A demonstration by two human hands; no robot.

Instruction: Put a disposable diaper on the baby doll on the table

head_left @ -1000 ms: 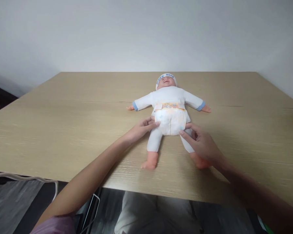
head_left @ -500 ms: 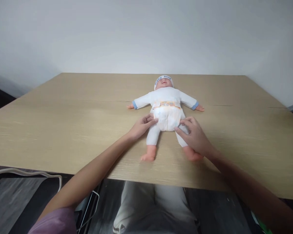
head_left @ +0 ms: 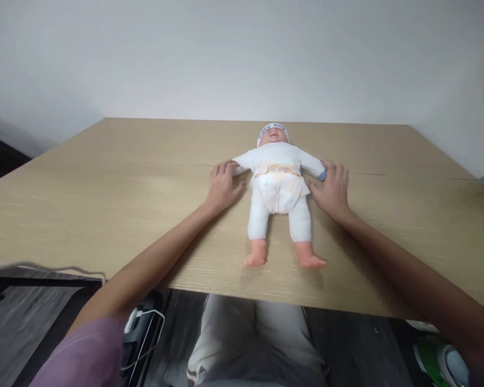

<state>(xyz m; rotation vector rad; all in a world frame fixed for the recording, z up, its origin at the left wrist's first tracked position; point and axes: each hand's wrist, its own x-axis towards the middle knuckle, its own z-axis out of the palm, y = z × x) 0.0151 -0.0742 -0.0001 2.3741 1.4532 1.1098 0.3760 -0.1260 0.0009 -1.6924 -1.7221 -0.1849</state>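
A baby doll (head_left: pixel 280 183) in a white suit, white cap and a diaper (head_left: pixel 278 193) lies face up on the wooden table (head_left: pixel 105 193), its feet towards me. My left hand (head_left: pixel 221 185) covers the end of the doll's arm on the left, fingers curled down over it. My right hand (head_left: pixel 333 188) lies over the arm on the right, fingers curled by the blue cuff. Both of the doll's hands are hidden under mine.
The table runs back to a plain white wall. A white cable (head_left: pixel 44 267) hangs off the near left edge. My legs in light trousers (head_left: pixel 254 344) are under the table. A green and white object (head_left: pixel 443 363) sits on the floor at lower right.
Both my hands left the diaper's sides at the doll's hips and moved outward and away from me, onto the doll's outstretched arms. The doll's legs now lie uncovered.
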